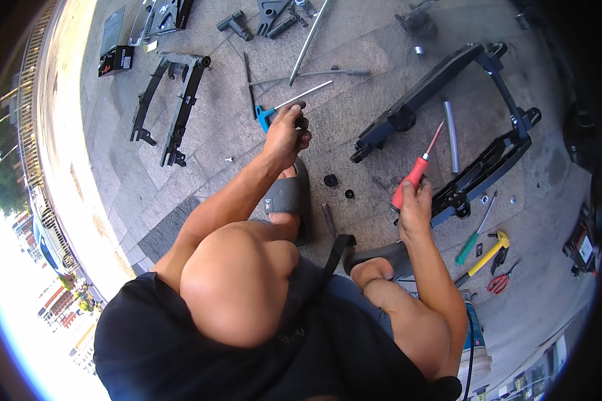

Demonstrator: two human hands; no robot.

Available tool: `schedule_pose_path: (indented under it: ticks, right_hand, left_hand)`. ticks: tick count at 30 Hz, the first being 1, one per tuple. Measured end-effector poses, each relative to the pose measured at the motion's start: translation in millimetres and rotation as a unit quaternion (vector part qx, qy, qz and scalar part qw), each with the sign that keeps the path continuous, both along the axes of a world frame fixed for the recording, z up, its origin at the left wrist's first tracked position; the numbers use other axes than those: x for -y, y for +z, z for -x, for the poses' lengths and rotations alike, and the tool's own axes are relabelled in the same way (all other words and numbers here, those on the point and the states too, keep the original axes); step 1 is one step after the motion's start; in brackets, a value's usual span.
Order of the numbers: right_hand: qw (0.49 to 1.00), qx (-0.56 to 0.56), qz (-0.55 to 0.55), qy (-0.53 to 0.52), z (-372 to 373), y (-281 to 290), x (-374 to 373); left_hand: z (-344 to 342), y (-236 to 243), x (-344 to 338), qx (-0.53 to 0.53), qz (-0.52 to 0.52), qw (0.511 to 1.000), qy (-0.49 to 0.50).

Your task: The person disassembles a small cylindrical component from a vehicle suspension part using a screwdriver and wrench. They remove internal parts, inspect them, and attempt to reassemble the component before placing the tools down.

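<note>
My right hand (pixel 415 208) is wrapped round the red handle of a screwdriver (pixel 413 179), its shaft slanting up and away. That hand is beside the near end of a large black metal frame (pixel 441 75). My left hand (pixel 289 137) is held above the paving with its fingers curled. Something dark shows at its fingertips, too small to make out. Just beyond lies a blue-handled T-shaped hex key (pixel 263 119). Two black round parts (pixel 331 180) rest on the ground between my hands. A grey tube (pixel 451 137) lies inside the large frame.
A smaller black frame (pixel 180 110) lies at the left. Farther off are a metal rod (pixel 309 41), a grey hose (pixel 301 77) and black brackets (pixel 271 17). At my right lie a green-handled screwdriver (pixel 468 247), a yellow hammer (pixel 491 252) and red-handled pliers (pixel 499 283).
</note>
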State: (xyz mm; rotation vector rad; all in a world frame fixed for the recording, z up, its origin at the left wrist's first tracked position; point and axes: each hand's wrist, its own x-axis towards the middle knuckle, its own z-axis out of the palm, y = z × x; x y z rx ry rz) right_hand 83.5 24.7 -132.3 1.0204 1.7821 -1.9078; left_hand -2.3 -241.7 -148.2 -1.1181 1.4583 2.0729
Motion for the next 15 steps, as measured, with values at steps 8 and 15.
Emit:
schedule_pose_path:
  ticks: [8,15]
  right_hand:
    - [0.992,-0.049,-0.112,-0.024,4.7,-32.2,9.2]
    - [0.836,-0.315,-0.384,0.234,27.0,51.5,-32.7]
  left_hand:
    - [-13.4,-21.7,-1.4,-0.175,0.296,0.866,-0.363]
    - [-8.0,-19.9,3.2,-0.154,0.356,0.853,-0.349]
